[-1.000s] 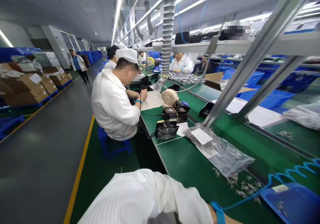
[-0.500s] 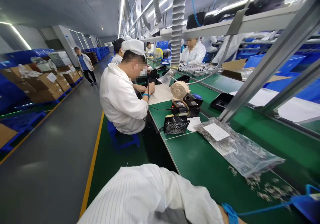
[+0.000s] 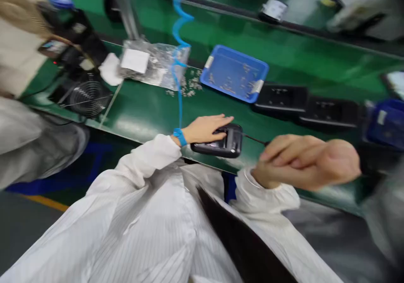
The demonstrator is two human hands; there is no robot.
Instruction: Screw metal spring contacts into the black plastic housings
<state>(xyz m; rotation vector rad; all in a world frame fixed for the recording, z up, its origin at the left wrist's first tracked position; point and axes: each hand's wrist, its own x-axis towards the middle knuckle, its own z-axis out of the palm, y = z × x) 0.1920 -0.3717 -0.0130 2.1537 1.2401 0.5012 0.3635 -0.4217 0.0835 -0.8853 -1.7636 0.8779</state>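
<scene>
My left hand (image 3: 206, 129), wearing a blue wrist strap, lies with fingers apart on a black plastic housing (image 3: 234, 142) near the bench's front edge. To the right, my right hand (image 3: 307, 161) is raised and closed in a fist. From its left side a thin dark shaft (image 3: 254, 139) points at the housing; it looks like a screwdriver-like tool, its handle hidden in my fingers. Motion blurs this hand. Behind them sits a blue tray (image 3: 232, 70) with small metal parts, and two more black housings (image 3: 280, 100) stand to its right.
A clear plastic bag of small parts (image 3: 154, 60) lies at the back left, with loose parts (image 3: 189, 87) spilled beside it. A blue coiled cord (image 3: 181, 22) hangs down to my wrist. Left stands a black fan (image 3: 86, 97). Another person's grey-white sleeve (image 3: 31, 135) shows at the left edge.
The view has swung from the aisle and the seated co-worker to the bench before me. Both hands, the housing and the tray are now visible.
</scene>
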